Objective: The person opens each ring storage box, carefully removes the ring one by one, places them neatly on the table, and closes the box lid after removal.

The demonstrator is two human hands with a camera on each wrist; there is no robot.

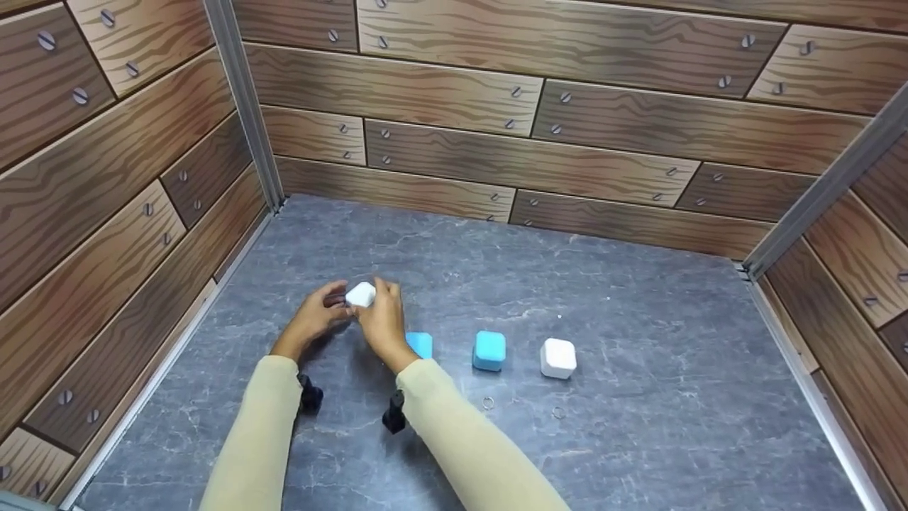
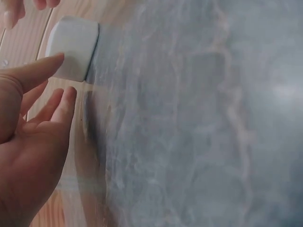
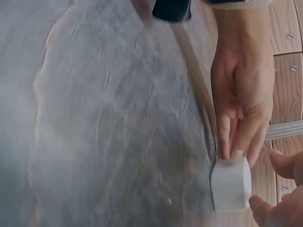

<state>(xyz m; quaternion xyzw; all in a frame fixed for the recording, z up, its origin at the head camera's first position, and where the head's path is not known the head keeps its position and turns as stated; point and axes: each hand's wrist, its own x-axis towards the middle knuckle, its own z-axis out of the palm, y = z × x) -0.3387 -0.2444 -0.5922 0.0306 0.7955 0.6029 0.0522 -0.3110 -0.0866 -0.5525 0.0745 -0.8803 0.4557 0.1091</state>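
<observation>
Toward the left of the floor, a small white box (image 1: 360, 294) with rounded edges is between my two hands. My right hand (image 1: 384, 319) pinches it, the thumb lying along one side in the right wrist view, where the right hand (image 3: 244, 85) comes from above. My left hand (image 1: 317, 319) is just to its left with fingers spread; its thumb overlaps the white box (image 2: 73, 47) in the left wrist view. A blue box (image 1: 420, 344) stands partly hidden behind my right wrist.
To the right stand another blue box (image 1: 489, 350) and a second white box (image 1: 558, 358). Two small rings lie in front of them, one ring (image 1: 488, 403) nearer and one ring (image 1: 557, 411) farther right. Wood-patterned walls (image 1: 454, 135) enclose the grey marbled surface (image 1: 674, 369).
</observation>
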